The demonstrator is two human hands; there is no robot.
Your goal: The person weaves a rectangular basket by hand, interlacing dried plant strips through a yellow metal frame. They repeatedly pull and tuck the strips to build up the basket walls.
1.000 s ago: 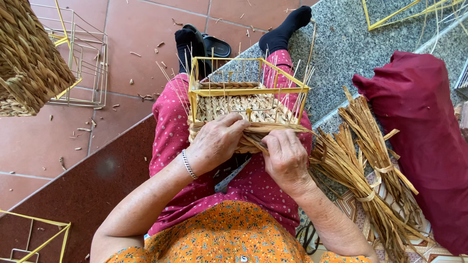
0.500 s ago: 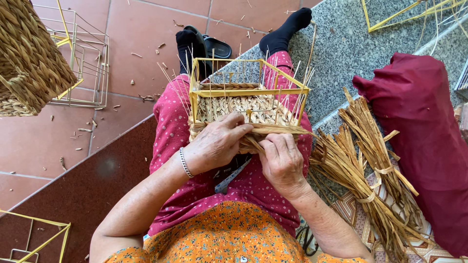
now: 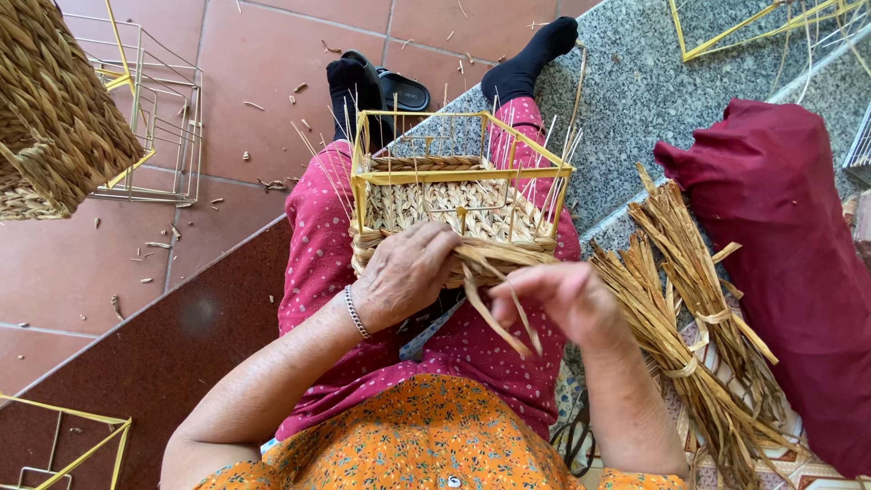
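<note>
Home weaving spot: tiled floor [image 3: 227,82], granite step [image 3: 635,91], straw bundles [image 3: 689,318], yellow wire frames [image 3: 154,118].

We saw no packages, labels, signs or screens anywhere in this view.

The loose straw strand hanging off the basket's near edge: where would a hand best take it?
Pinch the loose straw strand near its free lower end, coming from the right, where the right hand is. It is flat and hangs clear of the basket, which the left hand steadies.
</note>
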